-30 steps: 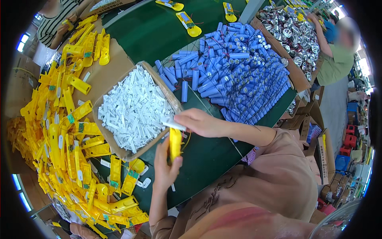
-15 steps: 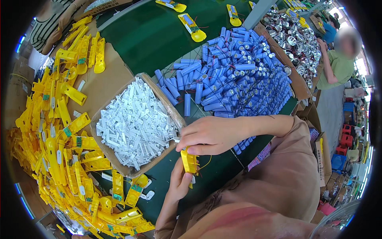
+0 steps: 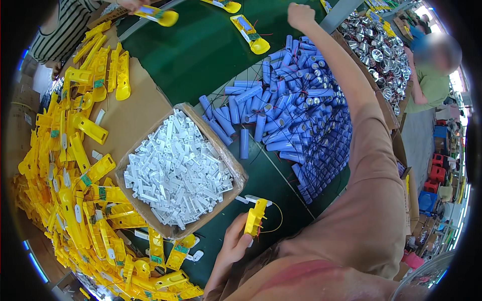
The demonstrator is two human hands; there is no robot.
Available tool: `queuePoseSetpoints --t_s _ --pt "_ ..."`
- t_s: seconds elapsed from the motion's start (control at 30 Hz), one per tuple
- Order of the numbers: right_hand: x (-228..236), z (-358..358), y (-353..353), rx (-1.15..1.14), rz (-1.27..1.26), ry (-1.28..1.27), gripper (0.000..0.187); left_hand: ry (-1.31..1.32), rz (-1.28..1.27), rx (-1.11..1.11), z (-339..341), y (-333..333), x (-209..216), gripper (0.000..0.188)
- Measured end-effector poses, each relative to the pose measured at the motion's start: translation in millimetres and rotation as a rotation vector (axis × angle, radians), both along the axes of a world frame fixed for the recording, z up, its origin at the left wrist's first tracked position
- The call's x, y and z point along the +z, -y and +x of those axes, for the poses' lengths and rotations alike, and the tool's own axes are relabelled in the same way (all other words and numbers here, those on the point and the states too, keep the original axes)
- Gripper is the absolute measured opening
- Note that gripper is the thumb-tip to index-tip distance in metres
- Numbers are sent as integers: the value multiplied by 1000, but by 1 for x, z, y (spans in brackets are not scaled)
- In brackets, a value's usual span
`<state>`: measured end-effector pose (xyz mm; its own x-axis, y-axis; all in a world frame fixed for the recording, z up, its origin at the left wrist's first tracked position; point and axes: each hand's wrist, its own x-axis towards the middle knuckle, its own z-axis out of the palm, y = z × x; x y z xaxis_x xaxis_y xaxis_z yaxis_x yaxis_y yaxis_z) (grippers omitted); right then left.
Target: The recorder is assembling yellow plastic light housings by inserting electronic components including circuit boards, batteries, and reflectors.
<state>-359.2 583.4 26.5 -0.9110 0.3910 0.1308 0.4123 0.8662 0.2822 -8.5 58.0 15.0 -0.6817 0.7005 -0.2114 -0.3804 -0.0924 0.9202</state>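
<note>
Low in the middle, my left hand (image 3: 235,242) is closed round a yellow plastic housing (image 3: 255,216), which stands tilted with a thin yellow wire looping off its right side. White plastic pieces (image 3: 251,199) show behind its upper end. My right arm reaches far across the table, and my right hand (image 3: 301,16) is at the top edge with its fingers curled. What those fingers hold, if anything, is hidden. Left of it, a yellow housing with a blue cell (image 3: 249,35) lies on the green table.
An open carton (image 3: 240,185) of small white plastic parts stands left of centre. Blue cylindrical cells (image 3: 281,108) with dark wires are heaped behind it. Yellow housings (image 3: 70,195) pile up at left. Shiny reflectors (image 3: 376,55) fill a box at right. A co-worker's hand (image 3: 131,4) touches another housing (image 3: 160,16).
My right hand has left the held housing and swung up and away to the table's far side. My left hand keeps the housing. A co-worker's hand has come to a housing at top left.
</note>
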Motion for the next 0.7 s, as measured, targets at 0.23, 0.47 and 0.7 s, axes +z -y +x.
queuePoseSetpoints --t_s 0.23,0.47,0.7 --pt "-48 -20 -49 -394 -311 -160 62 60 -28 66 -3 2 0 51" --pt "-45 -22 -52 -393 -360 -232 58 82 -61 62 -5 2 1 52" --pt "-42 -10 -28 -59 -311 -356 48 49 -50 62 0 2 -2 51"
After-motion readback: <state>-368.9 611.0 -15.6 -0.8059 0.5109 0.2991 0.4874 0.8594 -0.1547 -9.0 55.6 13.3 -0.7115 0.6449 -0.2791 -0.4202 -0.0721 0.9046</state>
